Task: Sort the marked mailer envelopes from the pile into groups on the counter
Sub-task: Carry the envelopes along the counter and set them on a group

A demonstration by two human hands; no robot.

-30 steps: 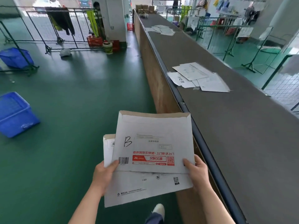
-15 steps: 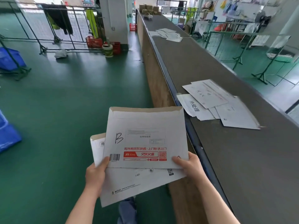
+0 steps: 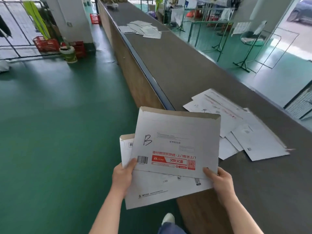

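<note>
Mailer (image 3: 177, 142), marked B in black pen, is riding as the top sheet of a small held stack, face up and turned toward the reader, judged so that its letter can be read before it is assigned to a group. Second mailer (image 3: 160, 188) is lying directly beneath, skewed, its lower edge and left corner showing (its mark is hidden).

Left hand (image 3: 122, 177) is gripping the stack at its lower left corner: thumb lying on top beside the barcode, fingers out of sight underneath. Right hand (image 3: 219, 181) is pinching the lower right corner: thumb pressing on the B mailer near the printed code, remaining fingers curled under the paper. Both grips are sitting at the near edge only, so most of the sheet is extending away from the fingers, unsupported but staying flat; the card looks stiff.

Counter (image 3: 194, 71) is running along beyond the right fingers. Near group (image 3: 244, 132), a loose fan of white mailers, is lying just past the right thumb, partly covered by the B mailer's far right corner. Far group (image 3: 143, 29) is lying well apart up the counter.

Step in hand, as judged: carrying the B mailer to its matching group (which one is unclear; marks on the laid sheets are too blurred).
</note>
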